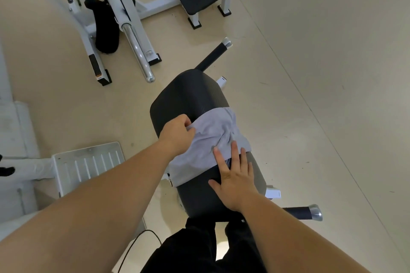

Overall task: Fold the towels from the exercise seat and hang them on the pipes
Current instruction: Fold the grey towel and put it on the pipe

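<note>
Your left fingers [188, 128] are curling onto a bunched edge of the towel [206, 139], pinching the cloth against the thumb. Your right fingers [234, 153] are lying straight and spread, gripping nothing.

In the head view, the only one you have, your left hand [177, 134] is working at the left flank of the exercise seat [190, 95], about halfway along its length. Your right hand [236, 184] is pressing flat on the seat's nearer half, with the palm on bare padding and the fingertips just overlapping the towel's near edge.

The pale grey towel is lying rumpled across the middle of the seat, its long axis running crosswise to the seat's length. One end is drooping over the seat's left side and the other is reaching the right side. So the cloth is sitting directly ahead of your right fingertips and just to the right of your left pinch. Your left hand is the one holding it, so it looks better placed to draw that edge over for a fold, with the right hand anchoring the near edge.

Off the seat's far end a black handle [213, 55] with a metal cap is sticking out. Left of the seat a chrome bar [137, 51] is jutting from a white frame. Either may be one of the pipes, though from this angle you cannot be sure.
</note>
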Motion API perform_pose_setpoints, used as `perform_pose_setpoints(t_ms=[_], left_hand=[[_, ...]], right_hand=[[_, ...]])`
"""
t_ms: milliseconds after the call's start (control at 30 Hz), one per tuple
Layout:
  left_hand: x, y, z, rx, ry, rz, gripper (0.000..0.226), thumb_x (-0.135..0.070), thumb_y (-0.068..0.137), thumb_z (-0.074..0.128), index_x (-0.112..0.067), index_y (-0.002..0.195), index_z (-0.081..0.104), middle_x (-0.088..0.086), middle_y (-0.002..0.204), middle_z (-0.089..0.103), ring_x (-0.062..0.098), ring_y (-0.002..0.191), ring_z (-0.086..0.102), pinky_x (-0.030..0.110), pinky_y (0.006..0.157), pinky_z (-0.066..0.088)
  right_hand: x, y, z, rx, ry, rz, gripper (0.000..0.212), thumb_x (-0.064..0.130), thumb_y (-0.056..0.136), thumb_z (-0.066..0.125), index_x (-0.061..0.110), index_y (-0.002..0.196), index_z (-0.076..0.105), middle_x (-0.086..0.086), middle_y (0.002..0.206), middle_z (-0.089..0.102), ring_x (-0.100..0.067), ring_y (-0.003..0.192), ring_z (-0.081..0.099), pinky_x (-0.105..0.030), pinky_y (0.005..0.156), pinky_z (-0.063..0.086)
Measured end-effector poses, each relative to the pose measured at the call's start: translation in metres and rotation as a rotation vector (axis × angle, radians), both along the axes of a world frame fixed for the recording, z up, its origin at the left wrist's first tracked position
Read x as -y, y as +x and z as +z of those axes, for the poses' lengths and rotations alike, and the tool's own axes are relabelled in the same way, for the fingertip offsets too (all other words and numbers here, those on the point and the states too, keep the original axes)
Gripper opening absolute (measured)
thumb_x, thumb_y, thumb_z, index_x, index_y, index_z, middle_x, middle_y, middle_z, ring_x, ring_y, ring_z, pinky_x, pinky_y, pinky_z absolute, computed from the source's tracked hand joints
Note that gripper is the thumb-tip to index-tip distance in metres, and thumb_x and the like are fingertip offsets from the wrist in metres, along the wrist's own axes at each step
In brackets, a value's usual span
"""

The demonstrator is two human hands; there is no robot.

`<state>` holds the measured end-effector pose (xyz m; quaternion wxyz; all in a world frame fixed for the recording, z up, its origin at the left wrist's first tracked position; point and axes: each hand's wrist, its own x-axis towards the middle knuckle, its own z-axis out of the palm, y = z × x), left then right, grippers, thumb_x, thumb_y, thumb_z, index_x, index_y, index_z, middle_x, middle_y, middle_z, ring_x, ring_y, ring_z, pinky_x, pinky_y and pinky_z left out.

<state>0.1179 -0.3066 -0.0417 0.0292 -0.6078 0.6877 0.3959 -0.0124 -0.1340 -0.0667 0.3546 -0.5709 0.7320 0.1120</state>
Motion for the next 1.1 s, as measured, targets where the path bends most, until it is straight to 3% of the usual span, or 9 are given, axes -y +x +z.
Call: perform_pose_setpoints(t_ms=[300, 433, 567, 667, 800, 867, 933, 1033, 1100], left_hand=[[-0.038, 0.01, 0.058, -0.194, -0.069, 0.236, 0.024, -0.006, 0.092, 0.065, -0.025, 0.085, 0.052, -0.001, 0.081, 0.056, 0.013, 0.072, 0.052, 0.018, 0.064, 0.045], [-0.049, 0.011, 0.11, -0.293, -0.138, 0.288, 0.035, 0.007, 0.082, 0.063, -0.021, 0.074, 0.044, 0.007, 0.075, 0.048, 0.017, 0.07, 0.039, 0.029, 0.063, 0.041], [-0.076, 0.016, 0.165, -0.331, -0.174, 0.202, 0.035, 0.01, 0.077, 0.06, -0.019, 0.074, 0.04, 0.012, 0.087, 0.066, 0.018, 0.076, 0.049, 0.041, 0.071, 0.053], [-0.104, 0.018, 0.2, -0.386, -0.211, 0.127, 0.04, 0.013, 0.075, 0.056, -0.023, 0.074, 0.038, 0.006, 0.084, 0.068, 0.013, 0.077, 0.056, 0.039, 0.069, 0.055], [-0.142, 0.025, 0.237, -0.423, -0.305, 0.149, 0.052, 0.015, 0.072, 0.051, -0.036, 0.069, 0.039, -0.001, 0.078, 0.069, 0.009, 0.071, 0.056, 0.021, 0.06, 0.048], [-0.16, 0.034, 0.252, -0.426, -0.36, 0.209, 0.052, 0.016, 0.071, 0.05, -0.035, 0.068, 0.039, -0.002, 0.076, 0.069, 0.011, 0.071, 0.059, 0.02, 0.063, 0.047], [-0.176, 0.045, 0.264, -0.483, -0.381, 0.276, 0.045, 0.017, 0.069, 0.049, -0.025, 0.071, 0.036, 0.005, 0.076, 0.07, 0.009, 0.07, 0.062, 0.02, 0.063, 0.046], [-0.201, 0.067, 0.28, -0.535, -0.394, 0.385, 0.037, 0.007, 0.063, 0.045, -0.027, 0.071, 0.033, 0.004, 0.075, 0.072, 0.015, 0.072, 0.064, 0.032, 0.067, 0.048], [-0.218, 0.085, 0.286, -0.521, -0.415, 0.465, 0.04, 0.006, 0.062, 0.045, -0.033, 0.068, 0.038, 0.002, 0.077, 0.072, 0.024, 0.073, 0.066, 0.036, 0.066, 0.048]], right_hand=[[0.007, -0.031, 0.018, 0.191, 0.102, 0.078, 0.09, 0.063, 0.096, 0.046, 0.059, 0.144, -0.029, 0.002, 0.155, -0.048, -0.038, 0.15, -0.028, -0.06, 0.124, 0.005], [0.015, -0.057, 0.06, 0.232, 0.027, 0.118, 0.067, 0.057, 0.101, 0.04, 0.041, 0.16, 0.011, -0.006, 0.17, 0.002, -0.033, 0.155, 0.006, -0.048, 0.124, 0.02], [0.02, -0.059, 0.118, 0.36, -0.536, -0.054, 0.038, 0.04, 0.105, 0.045, 0.025, 0.137, 0.058, 0.002, 0.142, 0.056, -0.021, 0.133, 0.048, -0.036, 0.113, 0.039], [0.03, -0.047, 0.164, 0.522, -0.723, -0.017, 0.036, 0.031, 0.104, 0.045, 0.024, 0.134, 0.062, 0.004, 0.142, 0.057, -0.013, 0.134, 0.046, -0.03, 0.117, 0.032], [0.037, -0.026, 0.222, 0.736, -0.63, 0.311, 0.041, 0.019, 0.098, 0.043, 0.028, 0.134, 0.061, 0.0, 0.128, 0.066, -0.015, 0.128, 0.054, -0.033, 0.121, 0.028], [0.033, -0.019, 0.25, 0.828, -0.515, 0.415, 0.037, 0.015, 0.097, 0.042, 0.032, 0.12, 0.066, 0.001, 0.105, 0.069, -0.022, 0.103, 0.061, -0.045, 0.106, 0.044], [0.024, -0.011, 0.272, 0.925, -0.388, 0.445, 0.031, 0.013, 0.099, 0.047, 0.03, 0.107, 0.07, 0.008, 0.091, 0.068, -0.016, 0.088, 0.061, -0.037, 0.087, 0.052], [0.01, 0.011, 0.281, 0.968, -0.301, 0.545, 0.022, 0.02, 0.1, 0.056, 0.035, 0.094, 0.072, 0.015, 0.07, 0.058, -0.002, 0.068, 0.05, -0.023, 0.069, 0.043], [0.002, 0.033, 0.279, 0.94, -0.329, 0.61, 0.019, 0.024, 0.098, 0.06, 0.036, 0.087, 0.07, 0.001, 0.068, 0.057, -0.008, 0.066, 0.046, -0.036, 0.064, 0.042]])
